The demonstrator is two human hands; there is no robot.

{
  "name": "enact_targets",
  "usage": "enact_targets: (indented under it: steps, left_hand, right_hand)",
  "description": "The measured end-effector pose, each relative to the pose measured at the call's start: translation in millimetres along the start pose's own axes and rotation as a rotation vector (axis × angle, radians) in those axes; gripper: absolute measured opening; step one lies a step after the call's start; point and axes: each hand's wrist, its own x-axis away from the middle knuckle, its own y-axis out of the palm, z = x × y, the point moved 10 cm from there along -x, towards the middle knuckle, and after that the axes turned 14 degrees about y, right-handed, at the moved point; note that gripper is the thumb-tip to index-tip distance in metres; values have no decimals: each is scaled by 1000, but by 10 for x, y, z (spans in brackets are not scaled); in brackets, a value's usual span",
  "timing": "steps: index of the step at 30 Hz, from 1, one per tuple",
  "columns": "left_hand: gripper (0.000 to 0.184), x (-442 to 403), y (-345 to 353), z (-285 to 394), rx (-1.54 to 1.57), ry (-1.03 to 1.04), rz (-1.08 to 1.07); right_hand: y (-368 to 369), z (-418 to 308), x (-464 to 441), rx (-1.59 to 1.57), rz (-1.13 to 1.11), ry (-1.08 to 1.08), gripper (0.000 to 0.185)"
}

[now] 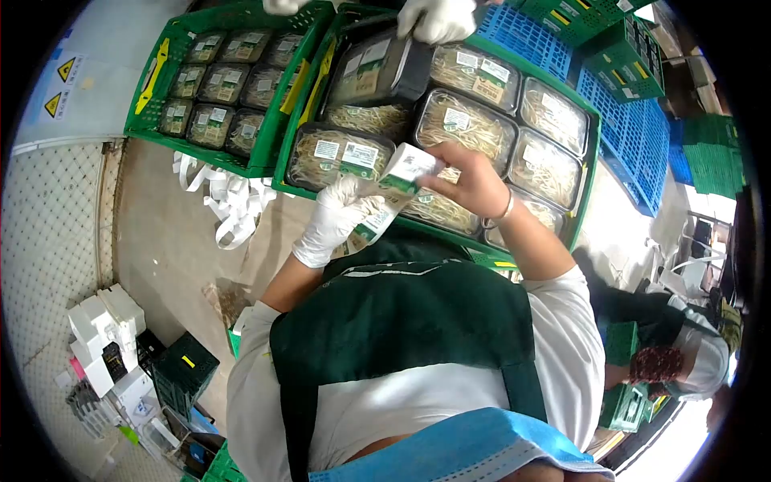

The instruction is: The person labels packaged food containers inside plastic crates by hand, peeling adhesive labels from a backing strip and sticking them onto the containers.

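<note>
My left hand (337, 215), in a white glove, is closed on a strip of printed labels (384, 201) that hangs in front of my apron. The bare fingers of my right hand (472, 178) pinch the strip's upper end. Both hands are over the near edge of a green crate (590, 173) filled with clear-lidded trays of pale sprouts. A sprout tray with two labels (341, 157) lies just beyond my left hand. Some trays, such as the one right of centre (466, 124), bear a single white label; another (478, 76) also has a brown-green one.
Across the crate, a co-worker's gloved hand (438, 20) touches a raised tray (373, 72). A second green crate of trays (269, 153) stands at left. White strips (233, 201) lie on the floor. Blue pallets (630, 145) are at right, where another person (691, 353) is.
</note>
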Motion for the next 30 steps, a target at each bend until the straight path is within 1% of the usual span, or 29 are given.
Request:
enact_targets:
  steps: [1, 2, 3, 5, 6, 7, 9, 10, 11, 12, 13, 14, 15, 17, 18, 19, 21, 23, 24, 25, 26, 27, 28, 29, 30]
  left_hand:
    - [27, -17, 103, 23, -243, 48, -172]
    - [27, -66, 284, 374, -223, 60, -219]
    - [16, -106, 296, 559, -271, 202, -87]
    - [13, -102, 417, 396, 170, 103, 2]
    - [8, -120, 413, 474, -83, 224, 23]
    - [6, -116, 427, 443, -111, 213, 7]
    - [10, -102, 510, 306, -33, 169, 15]
    - [13, -72, 570, 185, -135, 58, -72]
    - [13, -44, 600, 282, -107, 10, -103]
    - [11, 1, 479, 214, -32, 20, -22]
    - [10, 56, 326, 146, 42, 29, 62]
    - [10, 87, 263, 162, 35, 11, -5]
    - [13, 144, 153, 63, 95, -67, 53]
    - [15, 186, -48, -164, 156, -21, 94]
    - [15, 203, -73, -217, 156, -22, 96]
    - [18, 220, -70, -248, 166, -10, 82]
    - [21, 242, -27, -195, 174, 3, 81]
    - [29, 241, 139, -82, 219, -15, 68]
    - [34, 229, 199, -50, 299, 59, 64]
    - [34, 236, 244, -22, 300, 60, 64]
    - [34, 243, 319, 41, 300, 68, 36]
    - [35, 241, 372, 85, 299, 78, 6]
    - [34, 249, 331, -57, -58, 12, -110]
    - [34, 240, 373, 33, -58, 13, -111]
    - [33, 201, 452, 267, -70, 83, -116]
  right_hand:
    - [-28, 20, 34, 65, 103, -16, 23]
    - [0, -3, 64, 41, 51, 13, 17]
    - [113, 83, 107, 38, -41, 83, 15]
    - [163, 0, 246, -55, 51, 83, 12]
    - [167, 8, 295, -141, 74, 117, 10]
    - [184, 53, 322, -139, 78, 121, 10]
    - [64, 135, 396, -40, 224, 67, 12]
    - [-97, 143, 391, 44, 301, 25, 16]
    - [-368, 234, 363, 161, 462, 24, 18]
    - [-702, 279, 313, 302, 582, 26, 14]
    - [-961, 430, 198, 399, 568, 27, 12]
    - [-1147, 511, 150, 469, 595, 69, 18]
    - [-1130, 711, 60, 605, 541, 100, 26]
    - [-843, 1076, -32, 853, 527, 64, 29]
    - [-708, 1259, -69, 959, 515, 129, 32]
    - [-681, 1395, -50, 903, 534, 193, 41]
    - [-700, 1153, 101, 919, 705, 117, 54]
    - [-702, 911, 242, 826, 758, 123, 61]
    - [-594, 816, 260, 640, 676, 60, 58]
    - [-362, 825, 273, 169, 401, 151, 54]
    - [14, 692, 269, -270, 27, 127, 49]
    - [151, 307, 382, -248, -42, 103, 39]
    - [177, 140, 426, -8, 10, 85, 29]
    - [153, 31, 472, 4, 133, -53, 22]
    - [227, 23, 485, -1, 81, -36, 20]
